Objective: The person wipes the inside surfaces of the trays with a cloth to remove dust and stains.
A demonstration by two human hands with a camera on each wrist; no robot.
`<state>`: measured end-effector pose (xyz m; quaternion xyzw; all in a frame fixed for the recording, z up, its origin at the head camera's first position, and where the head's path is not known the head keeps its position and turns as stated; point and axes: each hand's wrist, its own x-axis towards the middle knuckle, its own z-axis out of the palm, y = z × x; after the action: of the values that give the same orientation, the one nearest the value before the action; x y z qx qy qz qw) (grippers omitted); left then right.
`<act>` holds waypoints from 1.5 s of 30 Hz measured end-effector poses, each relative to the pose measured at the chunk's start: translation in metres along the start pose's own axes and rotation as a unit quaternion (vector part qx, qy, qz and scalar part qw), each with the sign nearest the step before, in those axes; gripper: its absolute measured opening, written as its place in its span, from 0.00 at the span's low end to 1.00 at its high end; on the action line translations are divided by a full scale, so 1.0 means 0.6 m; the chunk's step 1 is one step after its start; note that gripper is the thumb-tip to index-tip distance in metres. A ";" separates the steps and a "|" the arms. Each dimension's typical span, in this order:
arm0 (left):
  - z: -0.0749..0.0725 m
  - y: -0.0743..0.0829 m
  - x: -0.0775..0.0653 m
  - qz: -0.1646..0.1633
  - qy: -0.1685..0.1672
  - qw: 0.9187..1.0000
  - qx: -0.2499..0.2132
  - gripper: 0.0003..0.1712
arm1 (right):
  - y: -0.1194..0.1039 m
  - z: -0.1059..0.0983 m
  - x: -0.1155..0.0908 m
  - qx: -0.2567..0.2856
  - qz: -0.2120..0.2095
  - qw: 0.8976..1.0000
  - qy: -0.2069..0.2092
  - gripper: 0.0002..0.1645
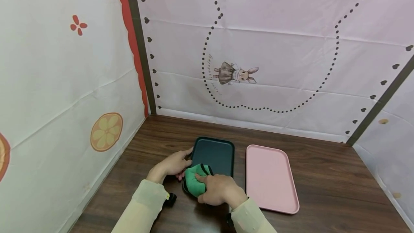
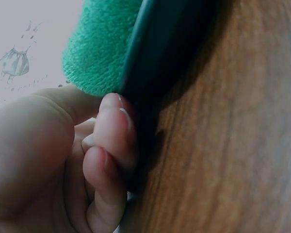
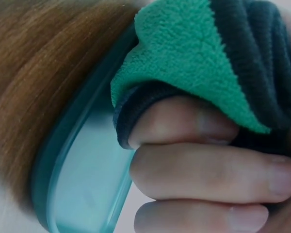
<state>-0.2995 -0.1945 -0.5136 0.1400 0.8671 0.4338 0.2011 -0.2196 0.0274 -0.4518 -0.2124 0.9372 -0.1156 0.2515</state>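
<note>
A dark teal rectangular tray (image 1: pixel 215 150) is on the wooden table. My left hand (image 1: pixel 173 163) grips its left rim, with the thumb on the upper side and curled fingers (image 2: pixel 114 136) at the outer edge. A folded green cloth (image 1: pixel 195 182) with dark edging lies over the tray's near left corner. My right hand (image 1: pixel 221 190) holds this cloth, its fingers (image 3: pixel 208 172) bent around the fabric. In the left wrist view the fuzzy green cloth (image 2: pixel 104 46) meets the rim just above my left fingertips. The cloth and right hand hide the near end of the tray.
A pink rectangular tray (image 1: pixel 270 177) lies to the right of the dark one, with a narrow strip of table between them. Printed white sheets (image 1: pixel 275 64) hang behind and at both sides of the wooden table (image 1: pixel 339 186).
</note>
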 end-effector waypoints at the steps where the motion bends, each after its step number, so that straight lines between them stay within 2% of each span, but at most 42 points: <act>1: 0.000 0.000 0.000 0.000 -0.001 1.000 -0.001 0.36 | 0.001 0.000 -0.001 0.001 0.001 1.000 0.001 0.44; 25: 0.000 0.005 -0.004 -0.001 -0.007 1.000 -0.003 0.37 | 0.027 0.007 -0.026 0.016 0.010 1.000 0.024 0.45; 45: -0.001 0.001 -0.001 0.002 -0.007 1.000 -0.006 0.37 | 0.051 0.012 -0.043 0.004 0.013 0.999 0.038 0.45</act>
<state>-0.2994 -0.1950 -0.5126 0.1437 0.8628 0.4382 0.2073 -0.2059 0.0653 -0.4567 -0.1951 0.9482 -0.1242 0.2179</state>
